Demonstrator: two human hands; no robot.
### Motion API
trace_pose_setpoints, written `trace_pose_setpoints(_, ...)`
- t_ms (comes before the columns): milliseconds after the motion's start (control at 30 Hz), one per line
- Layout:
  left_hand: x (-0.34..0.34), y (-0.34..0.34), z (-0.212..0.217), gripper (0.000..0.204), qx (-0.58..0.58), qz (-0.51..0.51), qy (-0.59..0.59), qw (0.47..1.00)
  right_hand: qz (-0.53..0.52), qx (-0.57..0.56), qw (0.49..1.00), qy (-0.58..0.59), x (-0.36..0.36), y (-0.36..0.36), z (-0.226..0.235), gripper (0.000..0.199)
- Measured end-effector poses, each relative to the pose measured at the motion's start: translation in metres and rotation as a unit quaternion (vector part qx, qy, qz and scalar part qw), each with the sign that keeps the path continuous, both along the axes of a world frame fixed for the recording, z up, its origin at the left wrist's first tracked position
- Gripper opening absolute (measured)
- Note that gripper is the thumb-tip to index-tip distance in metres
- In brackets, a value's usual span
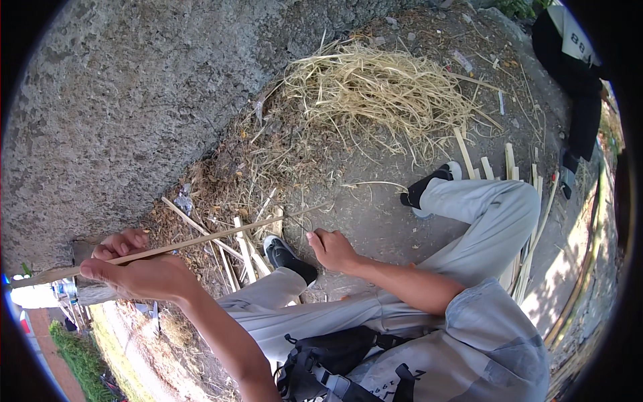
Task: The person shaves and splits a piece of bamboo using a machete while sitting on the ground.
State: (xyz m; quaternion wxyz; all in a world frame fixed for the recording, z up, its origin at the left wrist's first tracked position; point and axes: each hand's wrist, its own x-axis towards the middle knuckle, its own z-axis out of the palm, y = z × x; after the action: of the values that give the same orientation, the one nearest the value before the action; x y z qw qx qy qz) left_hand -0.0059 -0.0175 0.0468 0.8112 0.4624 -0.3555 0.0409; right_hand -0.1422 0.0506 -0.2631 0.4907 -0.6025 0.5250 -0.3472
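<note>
A long, thin bamboo strip (201, 240) runs slantwise from the far left towards the middle, its tip thinning out over the ground. My left hand (144, 268) is turned palm up around this strip, thumb on the near side and fingers curled on the far side. My right hand (333, 250) is closed, knuckles up, just to the right of the strip's tip end. From its thumb side a thin dark blade (299, 224) points up towards the strip. The handle is hidden in the fist, and I cannot tell whether blade and strip touch.
A heap of pale shavings (382, 87) lies ahead. Split bamboo pieces (244, 251) lie near my left shoe (289, 258); more slats (512, 161) lie right. A rough concrete wall (134, 114) rises at left. Another person in dark trousers (584, 107) is at far right.
</note>
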Motion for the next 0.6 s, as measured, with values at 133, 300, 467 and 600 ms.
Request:
trace_pose_setpoints(133, -0.009, 0.008, -0.001, 0.052, 0.019, -0.061, -0.031, 0.997, -0.034, 0.204, 0.975, 0.083, -0.029, -0.014, -0.07, 0.063)
trace_pose_setpoints(300, -0.015, 0.004, -0.006, 0.054, 0.01, -0.021, -0.058, 0.998, -0.014, 0.295, 0.951, 0.093, -0.038, -0.021, -0.079, 0.067)
trace_pose_setpoints(467, -0.003, -0.002, -0.005, 0.054, 0.005, -0.015, -0.038, 0.999, -0.022, 0.061, 0.998, 0.019, -0.002, -0.011, -0.039, 0.061)
trace_pose_setpoints(600, -0.005, 0.004, -0.003, 0.052, -0.008, -0.022, -0.016, 1.0, -0.053, 0.06, 0.991, 0.11, -0.023, -0.008, -0.071, 0.059)
